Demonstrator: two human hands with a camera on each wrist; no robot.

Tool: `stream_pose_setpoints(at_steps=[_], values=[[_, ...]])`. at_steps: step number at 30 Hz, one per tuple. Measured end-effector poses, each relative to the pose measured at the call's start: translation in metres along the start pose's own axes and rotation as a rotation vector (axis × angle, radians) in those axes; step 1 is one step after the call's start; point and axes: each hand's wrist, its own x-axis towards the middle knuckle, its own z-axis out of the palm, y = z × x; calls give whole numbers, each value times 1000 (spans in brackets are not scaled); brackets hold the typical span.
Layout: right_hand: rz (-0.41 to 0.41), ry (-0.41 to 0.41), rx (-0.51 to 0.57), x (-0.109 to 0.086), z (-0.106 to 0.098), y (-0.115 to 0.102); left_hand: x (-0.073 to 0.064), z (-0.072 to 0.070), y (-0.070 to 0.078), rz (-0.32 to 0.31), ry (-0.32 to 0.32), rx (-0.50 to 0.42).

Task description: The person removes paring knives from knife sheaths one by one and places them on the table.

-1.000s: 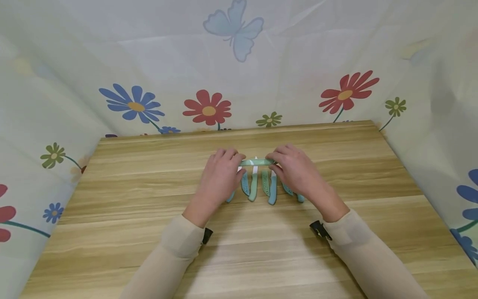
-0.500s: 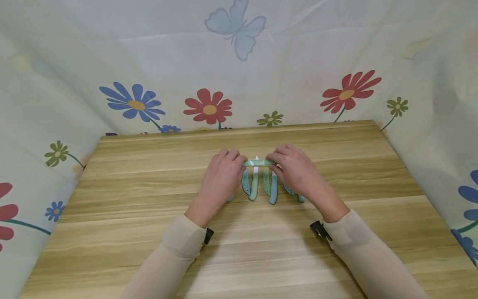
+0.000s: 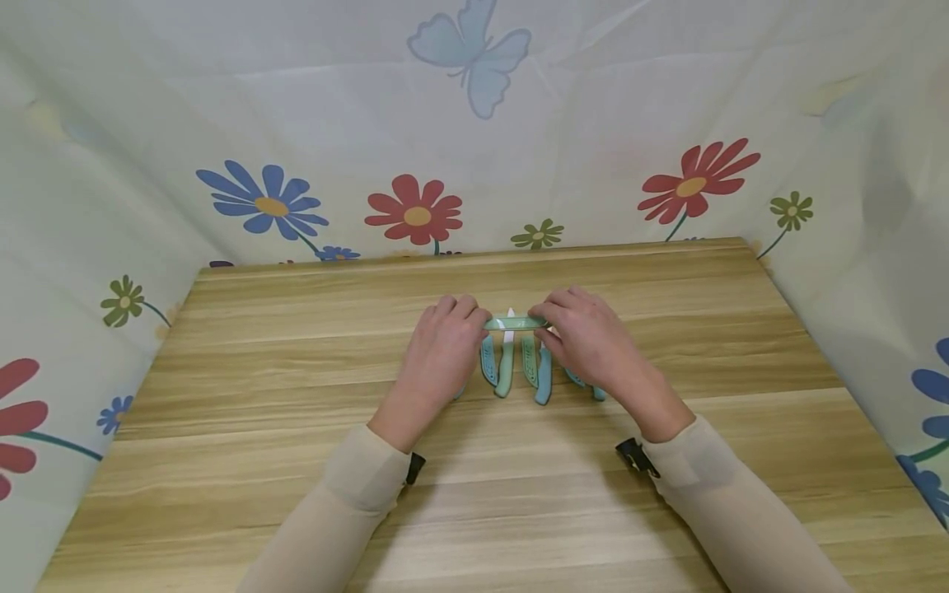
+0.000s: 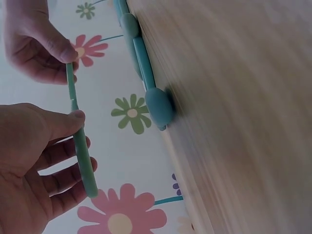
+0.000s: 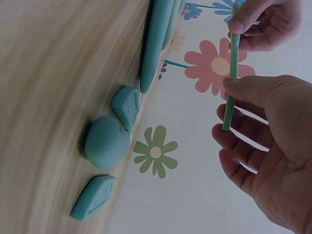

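Above the table, both hands hold a slim green knife [image 3: 511,324] level, its blade covered by a green sheath [image 4: 71,83]. My left hand [image 3: 441,342] pinches the handle [image 4: 86,163] between thumb and fingers, close to the joint with the sheath. On the other end, my right hand [image 3: 589,338] pinches the sheath. Behind and below lie a green-handled knife [image 3: 505,371] with a white blade and a blue-handled knife [image 3: 544,379]. A blue sheath [image 3: 488,361] and a green sheath [image 3: 530,361] lie beside them. My hands partly hide more blue pieces at both ends of the row.
A wood-grain table [image 3: 296,371] lies under everything. Its back and sides meet a white curtain [image 3: 334,99] printed with flowers and a butterfly. Black straps [image 3: 636,455] with cameras sit at the wrists.
My left hand has shifted slightly right, a little nearer my right hand, with the knife still between them. The right hand and the knives on the table look the same.
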Motion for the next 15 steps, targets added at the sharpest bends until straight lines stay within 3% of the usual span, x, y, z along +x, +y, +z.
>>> stream_pose_setpoints(at_steps=[7, 15], values=[[-19, -39, -34, 1, 2, -5, -2, 0, 4, 11, -9, 17], [-75, -24, -35, 1, 10, -12, -3, -2, 10, 43, 9, 39]])
